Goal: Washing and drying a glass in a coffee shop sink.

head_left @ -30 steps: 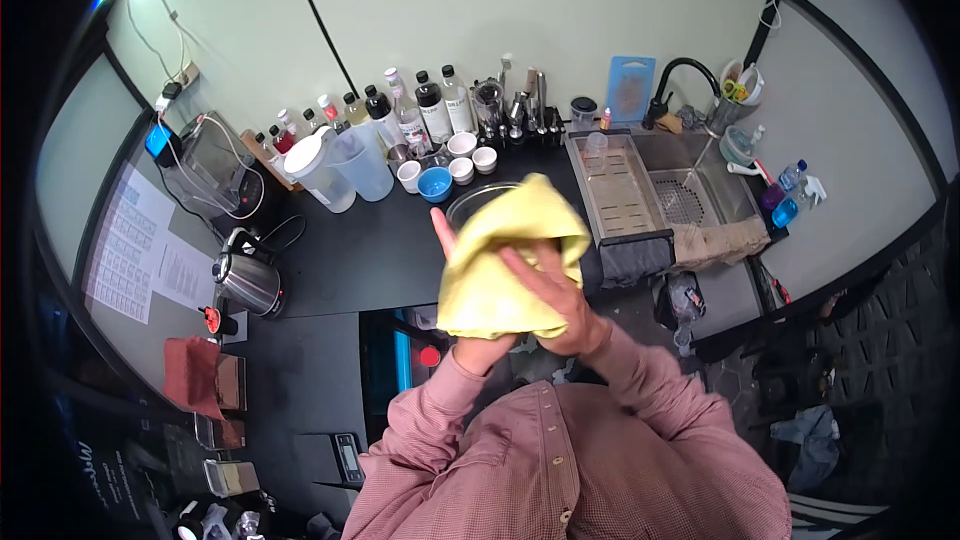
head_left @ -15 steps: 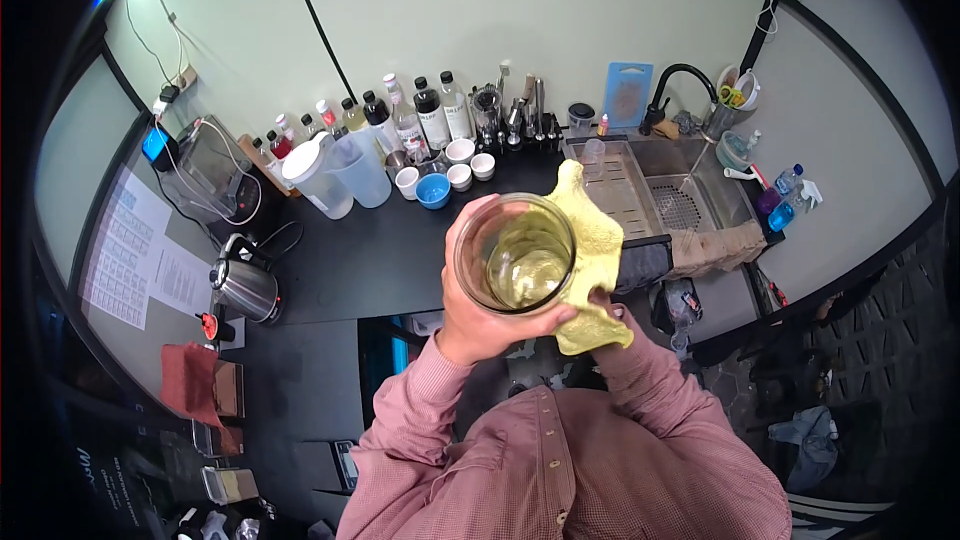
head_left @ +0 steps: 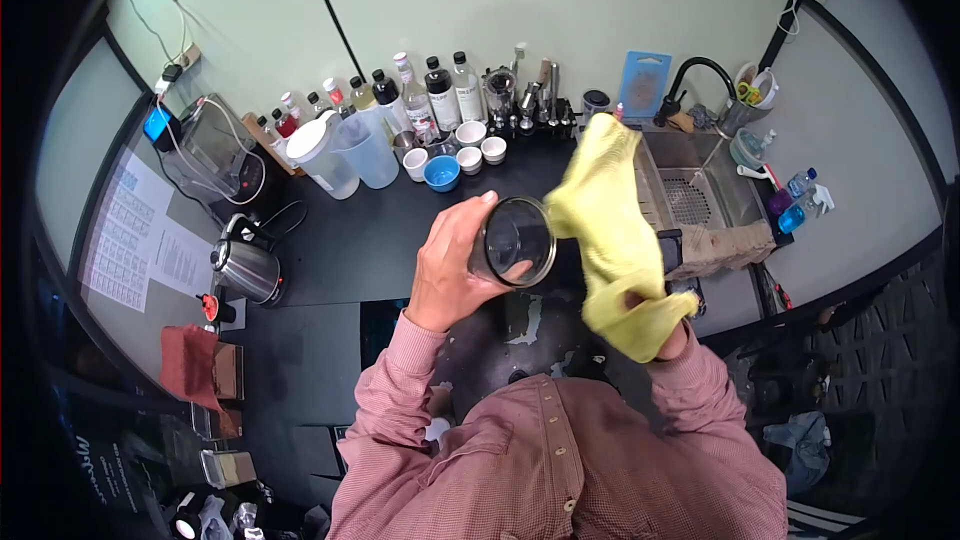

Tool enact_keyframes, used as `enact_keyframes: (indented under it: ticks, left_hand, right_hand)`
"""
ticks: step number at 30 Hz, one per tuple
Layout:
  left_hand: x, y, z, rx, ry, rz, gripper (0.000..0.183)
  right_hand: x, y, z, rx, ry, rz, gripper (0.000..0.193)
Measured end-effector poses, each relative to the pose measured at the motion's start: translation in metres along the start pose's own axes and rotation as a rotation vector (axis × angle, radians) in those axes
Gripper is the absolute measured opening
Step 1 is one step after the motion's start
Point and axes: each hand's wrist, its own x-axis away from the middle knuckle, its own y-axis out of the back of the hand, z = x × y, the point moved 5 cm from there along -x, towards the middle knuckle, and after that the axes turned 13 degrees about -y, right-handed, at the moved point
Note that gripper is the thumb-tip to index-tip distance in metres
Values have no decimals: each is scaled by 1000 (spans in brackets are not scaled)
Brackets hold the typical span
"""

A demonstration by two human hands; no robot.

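My left hand (head_left: 447, 265) grips a clear drinking glass (head_left: 513, 242) from its left side, thumb and fingers around the wall. The glass's round mouth faces up toward me, and through it I see a dark interior with no cloth inside. To the right of it, a yellow cloth (head_left: 608, 225) hangs spread out, apart from the glass or just at its rim. My right hand (head_left: 672, 342) is mostly covered by that cloth and holds its lower part; the fingers are hidden in the folds.
Along the wall stand several bottles (head_left: 440, 95), two plastic pitchers (head_left: 366, 152), small white cups and a blue bowl (head_left: 441, 173). A metal sink (head_left: 690, 195) with a black tap (head_left: 700, 65) lies right. An electric kettle (head_left: 247, 265) stands left. Spray bottles (head_left: 800, 208) sit beyond the sink.
The yellow cloth has come out of the glass and moved right and up with my right hand. The glass has shifted slightly left in my left hand and tilted.
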Motion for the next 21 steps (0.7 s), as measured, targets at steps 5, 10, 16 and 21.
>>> enact_keyframes:
  ticks: [5, 10, 16, 21]
  left_hand:
    - [-21, 10, -21, 14, -71, 188, 89]
    - [-44, 19, -36, -44, -203, 423, 89]
    - [-27, 36, -15, 397, 17, -60, 117]
    - [-14, -15, -16, 1265, 589, -442, 109]
  right_hand:
    - [-12, -27, 28, 486, 7, 517, 70]
    - [-25, -35, 27, 319, 222, 645, 60]
    - [-31, -36, 19, -64, 224, 551, 45]
    - [-41, -42, 38, 267, 332, 295, 45]
